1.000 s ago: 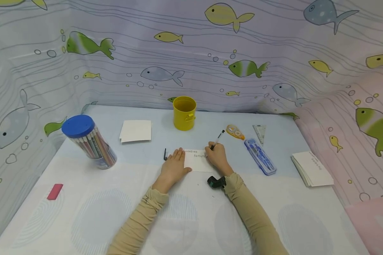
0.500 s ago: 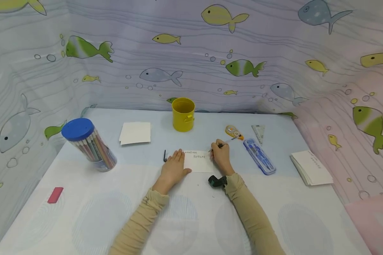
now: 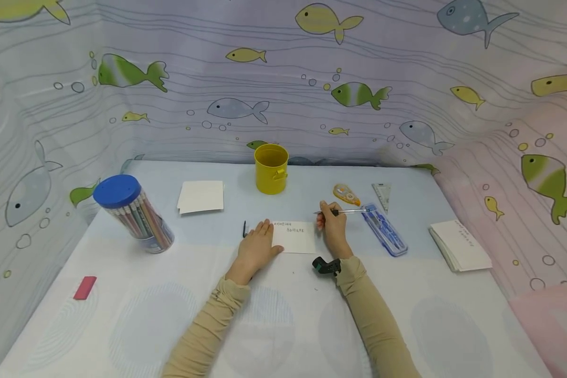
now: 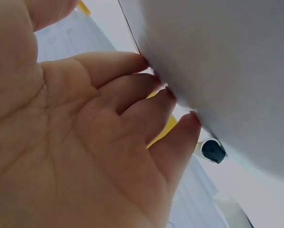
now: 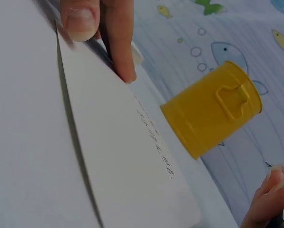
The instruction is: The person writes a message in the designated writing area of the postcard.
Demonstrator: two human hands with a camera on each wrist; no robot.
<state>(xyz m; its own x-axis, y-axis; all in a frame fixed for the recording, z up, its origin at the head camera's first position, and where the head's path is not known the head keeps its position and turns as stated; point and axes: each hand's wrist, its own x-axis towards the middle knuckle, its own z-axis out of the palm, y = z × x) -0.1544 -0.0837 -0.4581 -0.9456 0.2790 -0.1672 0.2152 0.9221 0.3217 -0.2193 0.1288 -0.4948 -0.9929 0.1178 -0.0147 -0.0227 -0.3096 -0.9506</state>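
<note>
Hands (image 3: 260, 244) flanking the card (image 3: 295, 237)

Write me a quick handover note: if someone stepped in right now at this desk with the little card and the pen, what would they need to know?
Left hand: flat, fingers straight, pressing the left edge of the white card on the table.
Right hand: grips the pen, which lies nearly level, tip off the card, pointing toward the blue case.
Done: two short lines of writing sit along the card's top edge.
Left: the lower part of the card is blank. The pen's cap lies just left of the left hand, and a stack of cards sits far right, its top one written on.
</note>
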